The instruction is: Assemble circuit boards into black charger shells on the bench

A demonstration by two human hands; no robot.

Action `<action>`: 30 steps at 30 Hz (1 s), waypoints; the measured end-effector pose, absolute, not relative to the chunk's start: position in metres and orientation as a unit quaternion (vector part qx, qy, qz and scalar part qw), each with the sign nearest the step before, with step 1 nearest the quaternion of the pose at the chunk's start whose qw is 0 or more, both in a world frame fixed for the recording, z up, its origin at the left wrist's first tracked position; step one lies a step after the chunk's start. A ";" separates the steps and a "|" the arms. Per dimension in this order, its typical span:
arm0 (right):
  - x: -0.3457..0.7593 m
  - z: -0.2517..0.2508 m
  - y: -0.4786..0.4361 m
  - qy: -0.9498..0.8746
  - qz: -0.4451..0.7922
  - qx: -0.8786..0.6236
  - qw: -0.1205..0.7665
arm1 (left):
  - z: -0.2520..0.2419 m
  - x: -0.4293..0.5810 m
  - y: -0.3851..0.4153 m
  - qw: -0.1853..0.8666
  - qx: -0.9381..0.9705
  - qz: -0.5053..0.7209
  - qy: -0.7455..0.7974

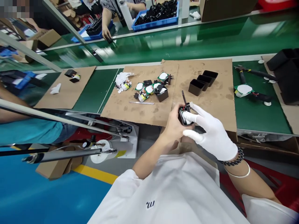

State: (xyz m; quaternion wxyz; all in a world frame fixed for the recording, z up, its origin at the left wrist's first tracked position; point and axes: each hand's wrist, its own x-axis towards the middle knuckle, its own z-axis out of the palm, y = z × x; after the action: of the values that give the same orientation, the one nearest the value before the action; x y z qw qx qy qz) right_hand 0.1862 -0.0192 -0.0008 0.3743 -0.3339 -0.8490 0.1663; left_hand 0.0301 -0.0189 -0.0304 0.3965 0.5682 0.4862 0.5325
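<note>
My bare left hand (175, 120) is wrapped round a small black plastic case (181, 117), held above the front edge of the cardboard. Inside the case's opening are white material and a red wire, and a narrow dark piece (184, 97) sticks up from the far side. My right hand (207, 130), in a white glove, reaches over the opening. Its forefinger touches the contents while the thumb is spread apart below; I see nothing gripped in it. Beyond, three empty black cases (203, 82) stand in a row. Left of them lie several green circuit boards (149, 89) with white round pads, beside another filled case (162, 94).
Metal tweezers (141, 103) lie on the cardboard (161, 113), near a crumpled white glove (123, 79). Pliers (243, 74) and a board (244, 90) are at the right, before stacked black cases (286, 74). A green conveyor (149, 46) runs behind; a co-worker's hand (106, 33) is across it.
</note>
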 end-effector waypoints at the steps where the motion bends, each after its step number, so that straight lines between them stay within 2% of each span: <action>1: 0.186 -0.004 -0.018 -0.839 0.164 -0.356 0.376 | -0.039 0.035 -0.013 0.416 0.549 0.547 0.476; 4: 0.193 -0.006 -0.011 -0.788 0.166 -0.402 0.436 | -0.053 0.049 0.003 0.462 0.515 0.569 0.444; 6: 0.204 -0.001 -0.006 -0.729 0.195 -0.415 0.509 | -0.053 0.053 0.008 0.495 0.530 0.544 0.422; 8: 0.214 0.007 -0.003 -0.690 0.248 -0.423 0.532 | -0.047 0.053 0.006 0.530 0.560 0.500 0.395; 11: 0.221 0.018 -0.002 -0.706 0.312 -0.440 0.459 | -0.034 0.047 -0.002 0.560 0.597 0.439 0.370; 16: 0.219 0.028 -0.001 -0.763 0.302 -0.441 0.362 | -0.020 0.034 -0.009 0.586 0.648 0.331 0.356; 19: 0.222 0.035 0.004 -0.793 0.351 -0.366 0.338 | -0.019 0.031 -0.008 0.651 0.621 0.314 0.303; 24: 0.225 0.037 0.020 -0.772 0.547 -0.150 0.286 | -0.029 0.043 -0.011 0.823 0.511 0.221 0.112; 27: 0.223 0.030 0.026 -0.723 0.636 -0.082 0.260 | -0.037 0.054 -0.017 0.880 0.415 0.224 0.055; 30: 0.222 0.026 0.027 -0.693 0.658 -0.111 0.274 | -0.040 0.057 -0.024 0.878 0.382 0.280 0.066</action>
State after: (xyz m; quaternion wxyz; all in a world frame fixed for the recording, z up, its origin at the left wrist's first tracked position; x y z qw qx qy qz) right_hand 0.2221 0.0272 0.0256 0.2738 -0.1113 -0.6930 0.6576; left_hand 0.0574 -0.0238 -0.0401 0.8782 0.3822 0.0657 0.2799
